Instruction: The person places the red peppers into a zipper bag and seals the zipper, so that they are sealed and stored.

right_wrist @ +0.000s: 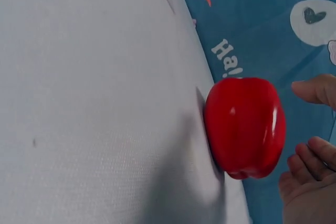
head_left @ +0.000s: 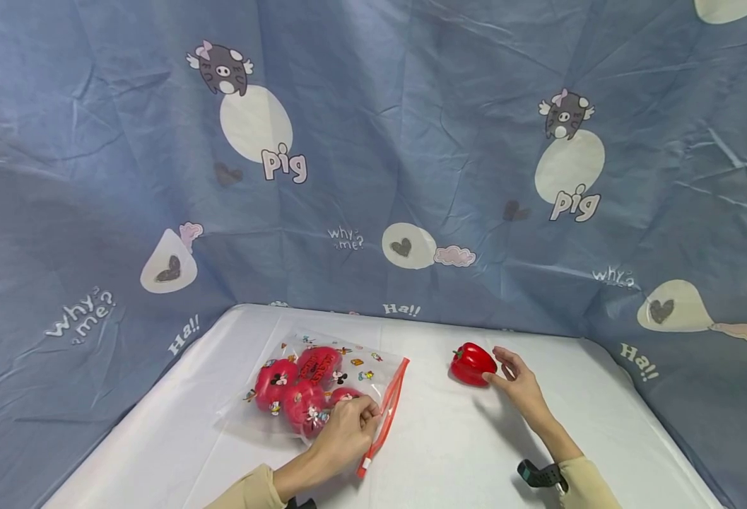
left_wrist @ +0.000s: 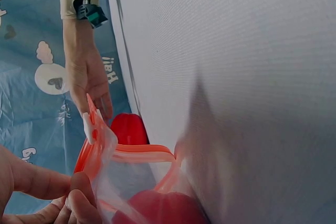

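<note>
A clear zip bag (head_left: 373,367) with cartoon prints and a red-orange zip edge lies on the left of the table. Several red bell peppers (head_left: 275,382) are inside it. My left hand (head_left: 345,433) pinches the bag's upper layer near the zip; in the left wrist view the bag's mouth (left_wrist: 142,153) gapes, with a white slider (left_wrist: 87,128) at one end. On the right, one red bell pepper (head_left: 473,365) with a green stem lies on the cloth. Beside it is my right hand (head_left: 518,385), thumb and fingers spread apart, holding nothing.
White cloth (head_left: 437,438) covers the table. Behind and around it hangs a blue curtain (head_left: 360,177) with pig and heart prints. A dark wrist device (head_left: 538,474) sits at the right sleeve.
</note>
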`<move>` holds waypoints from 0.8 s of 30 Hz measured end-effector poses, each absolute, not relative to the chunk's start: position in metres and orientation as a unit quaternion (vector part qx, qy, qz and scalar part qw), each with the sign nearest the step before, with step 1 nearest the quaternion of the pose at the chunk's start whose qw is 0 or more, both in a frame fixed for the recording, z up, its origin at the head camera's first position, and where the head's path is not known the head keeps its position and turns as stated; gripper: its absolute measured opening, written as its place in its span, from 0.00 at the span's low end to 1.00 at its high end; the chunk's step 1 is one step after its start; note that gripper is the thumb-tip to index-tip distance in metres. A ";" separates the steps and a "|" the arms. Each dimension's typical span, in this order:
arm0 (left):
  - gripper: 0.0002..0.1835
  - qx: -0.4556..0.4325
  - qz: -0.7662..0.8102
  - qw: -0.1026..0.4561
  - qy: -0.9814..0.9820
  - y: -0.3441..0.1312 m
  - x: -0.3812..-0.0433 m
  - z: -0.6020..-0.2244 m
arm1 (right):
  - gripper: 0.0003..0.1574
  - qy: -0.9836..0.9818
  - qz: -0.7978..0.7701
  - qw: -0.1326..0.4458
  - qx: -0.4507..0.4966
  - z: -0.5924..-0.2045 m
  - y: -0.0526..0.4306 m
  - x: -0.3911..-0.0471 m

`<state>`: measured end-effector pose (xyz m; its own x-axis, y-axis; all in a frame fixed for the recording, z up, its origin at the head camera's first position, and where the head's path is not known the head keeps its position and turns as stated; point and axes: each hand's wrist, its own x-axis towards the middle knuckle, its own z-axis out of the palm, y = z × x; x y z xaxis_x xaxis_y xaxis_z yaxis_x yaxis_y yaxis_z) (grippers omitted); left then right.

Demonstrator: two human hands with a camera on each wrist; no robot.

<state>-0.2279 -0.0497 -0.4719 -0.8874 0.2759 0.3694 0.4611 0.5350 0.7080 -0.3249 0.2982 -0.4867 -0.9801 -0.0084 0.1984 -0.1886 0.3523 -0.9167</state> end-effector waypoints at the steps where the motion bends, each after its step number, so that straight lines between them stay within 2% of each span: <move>1: 0.05 -0.212 -0.433 0.108 -0.869 -0.050 -0.228 -0.472 | 0.44 -0.819 0.566 0.078 0.058 -0.487 0.298 -0.326; 24: 0.05 -0.212 -0.427 0.112 -0.872 -0.049 -0.228 -0.474 | 0.46 -0.821 0.568 0.046 0.008 -0.513 0.299 -0.349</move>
<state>-0.2285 -0.0494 -0.4739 -0.8851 0.2745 0.3759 0.4653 0.5448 0.6976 -0.3492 0.2992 -0.5131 -0.9956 0.0389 0.0854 -0.0662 0.3537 -0.9330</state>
